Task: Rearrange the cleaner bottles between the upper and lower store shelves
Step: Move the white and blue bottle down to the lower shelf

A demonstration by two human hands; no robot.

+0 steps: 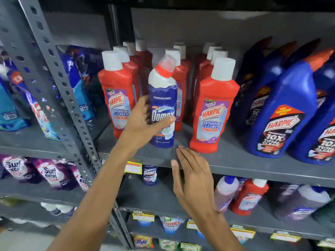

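Observation:
A white and blue Domex bottle [163, 98] with a red cap stands upright on the upper shelf [235, 160], among red Harpic bathroom cleaner bottles [213, 115]. My left hand [143, 122] wraps its lower half, thumb across the front label and fingers round the left side. My right hand [192, 180] hovers flat, holding nothing, in front of the upper shelf's edge, just below the Domex bottle. Another Domex bottle [149, 175] stands at the back of the lower shelf [154, 198].
Large blue Harpic bottles [282, 113] fill the upper shelf's right side. The lower shelf holds a red bottle [249, 196] and pale purple bottles [225, 192] on the right. A grey perforated post [59, 84] divides off detergent pouches [50, 174] at left.

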